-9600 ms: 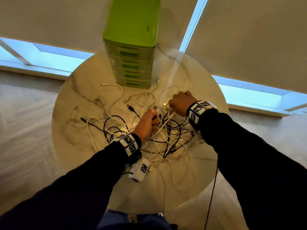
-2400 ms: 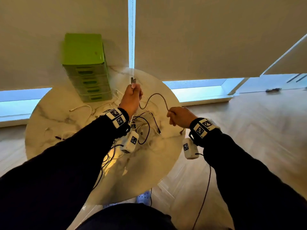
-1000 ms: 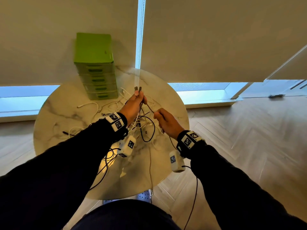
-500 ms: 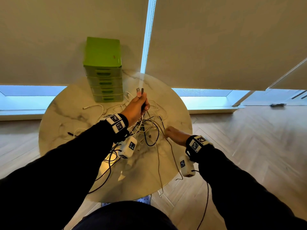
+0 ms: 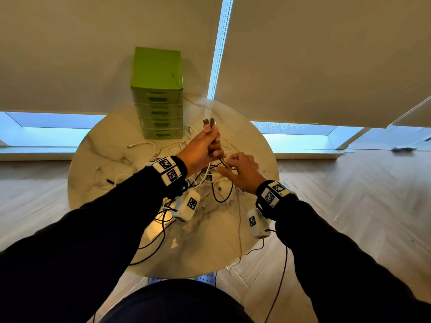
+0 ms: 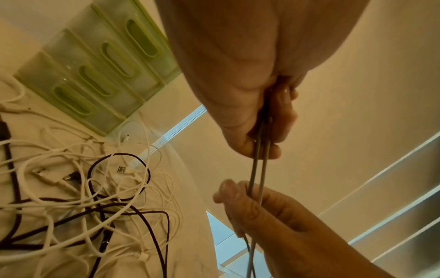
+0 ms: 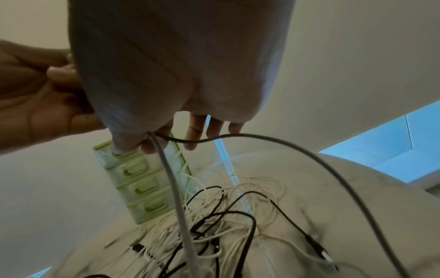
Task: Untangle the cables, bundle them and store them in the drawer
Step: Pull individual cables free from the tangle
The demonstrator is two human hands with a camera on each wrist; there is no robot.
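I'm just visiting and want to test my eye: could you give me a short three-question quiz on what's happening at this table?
1. True or false: the left hand holds both plug ends of one grey cable side by side.
2. What is the right hand doing? A) opening a drawer B) pinching the doubled grey cable just below the left hand C) resting flat on the table
3. How many drawer fronts does the green drawer unit show?

Key: 1 true; 2 B; 3 four, all closed.
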